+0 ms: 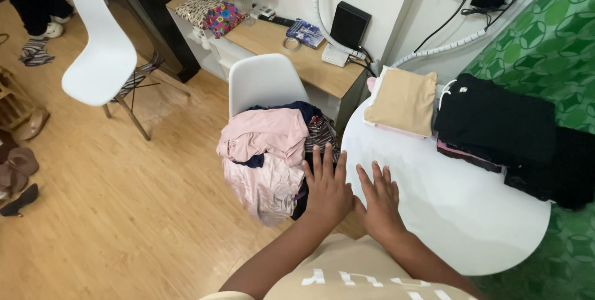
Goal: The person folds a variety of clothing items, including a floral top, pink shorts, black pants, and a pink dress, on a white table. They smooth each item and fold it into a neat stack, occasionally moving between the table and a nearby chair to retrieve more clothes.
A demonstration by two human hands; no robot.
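Seen from above, a person's left hand [326, 189] and right hand [379, 199] lie side by side, fingers [322, 162] spread flat and holding nothing. The left hand reaches over the near edge of a heap of crumpled pink and dark clothes [273, 157] piled on a white moulded plastic chair [263, 83] (the nearer hand to it). The right hand rests on the round white bench [458, 213], the heap lying to its left.

blue-and-white flat packet [305, 32] | on wooden desk | beside black box [349, 24]
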